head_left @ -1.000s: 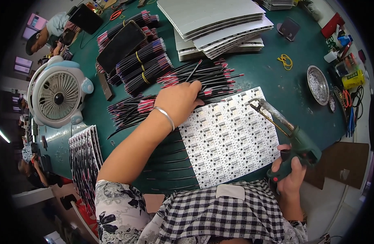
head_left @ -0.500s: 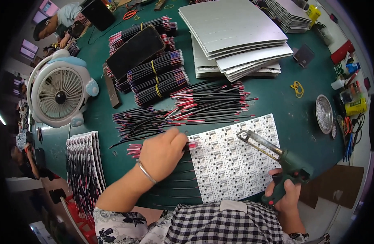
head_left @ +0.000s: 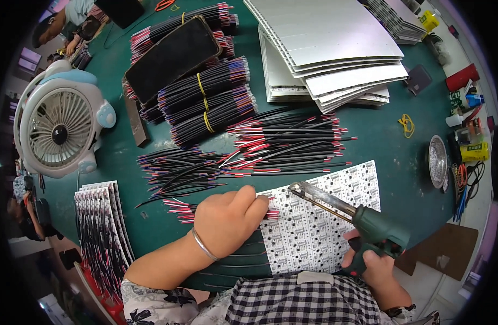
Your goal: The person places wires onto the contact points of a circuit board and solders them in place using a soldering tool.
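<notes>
My left hand (head_left: 230, 219), with a silver bangle at its wrist, is closed around a bunch of short black wires with red and white ends (head_left: 179, 210). Its fingers are at the upper left edge of a white circuit board panel (head_left: 319, 227), where some wire ends stick out past them. Several dark wires (head_left: 241, 264) run out from the panel's left edge, below that hand. In my right hand (head_left: 371, 262) is a green soldering gun (head_left: 380, 230), gripped by its handle. Its metal tip hovers over the panel's upper part, right of my left fingers.
Loose wires (head_left: 292, 143) and banded wire bundles (head_left: 205, 92) lie beyond the panel, under a dark phone (head_left: 173, 57). Panels are stacked behind (head_left: 335, 43). A fan (head_left: 59, 127) and wired panels (head_left: 100, 227) stand left; a metal bowl (head_left: 437, 161) sits right.
The soldering gun's tip has moved left over the panel, closer to my left hand. My left hand, still closed on the wires, has shifted slightly right and nearer. The whole view has shifted a little.
</notes>
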`<state>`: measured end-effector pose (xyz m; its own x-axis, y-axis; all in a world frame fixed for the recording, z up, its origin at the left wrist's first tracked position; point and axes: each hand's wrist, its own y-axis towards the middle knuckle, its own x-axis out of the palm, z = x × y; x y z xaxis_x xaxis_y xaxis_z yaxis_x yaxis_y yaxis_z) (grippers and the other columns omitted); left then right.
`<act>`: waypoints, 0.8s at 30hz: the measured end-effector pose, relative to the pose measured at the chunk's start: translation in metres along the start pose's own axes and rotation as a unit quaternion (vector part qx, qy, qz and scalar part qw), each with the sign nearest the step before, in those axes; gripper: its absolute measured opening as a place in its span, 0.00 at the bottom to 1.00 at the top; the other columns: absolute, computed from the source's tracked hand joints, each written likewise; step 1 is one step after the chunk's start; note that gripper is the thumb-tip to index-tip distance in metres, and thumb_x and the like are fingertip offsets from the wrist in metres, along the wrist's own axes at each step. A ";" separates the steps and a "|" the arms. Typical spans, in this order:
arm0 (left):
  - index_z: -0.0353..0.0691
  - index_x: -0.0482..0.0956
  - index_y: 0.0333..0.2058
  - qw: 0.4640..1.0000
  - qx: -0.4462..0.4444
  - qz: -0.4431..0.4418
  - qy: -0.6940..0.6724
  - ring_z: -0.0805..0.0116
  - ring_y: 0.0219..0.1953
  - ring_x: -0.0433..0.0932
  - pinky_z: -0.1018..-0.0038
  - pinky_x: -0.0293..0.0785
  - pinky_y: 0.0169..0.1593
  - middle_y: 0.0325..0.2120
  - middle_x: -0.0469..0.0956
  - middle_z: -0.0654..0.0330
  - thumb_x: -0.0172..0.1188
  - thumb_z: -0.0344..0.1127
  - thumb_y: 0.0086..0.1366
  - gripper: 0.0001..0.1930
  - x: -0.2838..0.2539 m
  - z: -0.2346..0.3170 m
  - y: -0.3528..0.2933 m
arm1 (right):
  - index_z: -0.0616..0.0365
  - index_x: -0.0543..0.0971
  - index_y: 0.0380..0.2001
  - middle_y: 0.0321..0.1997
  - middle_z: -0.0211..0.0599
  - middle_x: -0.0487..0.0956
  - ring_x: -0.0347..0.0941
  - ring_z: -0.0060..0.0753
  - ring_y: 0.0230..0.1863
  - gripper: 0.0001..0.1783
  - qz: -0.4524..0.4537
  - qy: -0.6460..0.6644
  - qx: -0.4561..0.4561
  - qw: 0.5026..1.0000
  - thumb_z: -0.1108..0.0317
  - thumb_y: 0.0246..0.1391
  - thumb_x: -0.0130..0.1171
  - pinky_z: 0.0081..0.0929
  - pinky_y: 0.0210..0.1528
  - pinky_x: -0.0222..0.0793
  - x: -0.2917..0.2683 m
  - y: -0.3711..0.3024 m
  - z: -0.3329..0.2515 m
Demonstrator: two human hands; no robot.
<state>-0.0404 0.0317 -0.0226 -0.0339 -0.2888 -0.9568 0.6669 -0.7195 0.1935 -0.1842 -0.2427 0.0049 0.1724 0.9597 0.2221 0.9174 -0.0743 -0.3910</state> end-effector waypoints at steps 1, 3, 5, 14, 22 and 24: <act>0.46 0.75 0.32 1.000 0.011 0.010 0.006 0.75 0.21 0.72 0.76 0.67 0.20 0.25 0.66 0.66 0.59 0.34 0.52 0.08 0.001 0.000 0.001 | 0.65 0.65 0.59 0.50 0.51 0.76 0.78 0.34 0.27 0.33 -0.003 0.012 -0.001 1.000 0.59 0.54 0.60 0.26 0.31 0.75 0.002 0.002 0.000; 0.46 0.76 0.33 1.000 0.022 0.017 0.014 0.76 0.21 0.71 0.77 0.67 0.20 0.26 0.67 0.67 0.59 0.35 0.52 0.09 0.001 0.002 0.001 | 0.65 0.65 0.59 0.50 0.50 0.75 0.78 0.34 0.28 0.34 -0.030 -0.018 0.001 0.999 0.57 0.54 0.60 0.26 0.30 0.75 -0.001 0.001 0.003; 0.43 0.80 0.39 1.000 0.015 -0.013 0.003 0.70 0.24 0.75 0.74 0.70 0.24 0.30 0.74 0.64 0.58 0.33 0.52 0.14 -0.001 0.005 -0.002 | 0.65 0.64 0.58 0.50 0.49 0.74 0.78 0.35 0.28 0.35 -0.054 -0.050 0.002 0.997 0.55 0.53 0.60 0.26 0.29 0.74 -0.006 -0.002 0.008; 0.42 0.80 0.39 1.000 0.017 0.015 0.003 0.72 0.24 0.74 0.75 0.68 0.23 0.31 0.75 0.64 0.58 0.32 0.51 0.14 0.002 0.007 -0.002 | 0.64 0.67 0.57 0.28 0.35 0.80 0.76 0.26 0.31 0.37 -0.097 -0.315 0.013 0.944 0.43 0.58 0.52 0.25 0.35 0.70 -0.010 -0.011 0.014; 0.42 0.80 0.39 0.999 0.035 0.000 0.002 0.72 0.22 0.72 0.75 0.67 0.24 0.28 0.73 0.66 0.58 0.32 0.51 0.14 -0.001 0.004 -0.003 | 0.61 0.72 0.50 0.34 0.34 0.80 0.79 0.29 0.33 0.22 -0.082 -0.298 -0.040 0.950 0.62 0.55 0.56 0.27 0.43 0.70 -0.004 -0.008 0.011; 0.42 0.80 0.39 0.999 0.035 0.000 -0.007 0.72 0.22 0.72 0.75 0.67 0.23 0.28 0.73 0.66 0.58 0.32 0.51 0.15 -0.001 0.004 -0.004 | 0.63 0.69 0.54 0.30 0.33 0.79 0.77 0.26 0.29 0.29 -0.125 -0.407 -0.127 0.896 0.52 0.59 0.54 0.24 0.36 0.70 -0.006 -0.005 0.018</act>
<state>-0.0462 0.0318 -0.0219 -0.0448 -0.2975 -0.9537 0.6125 -0.7623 0.2090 -0.1968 -0.2434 -0.0107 -0.2743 0.8268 -0.4910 0.9606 0.2115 -0.1804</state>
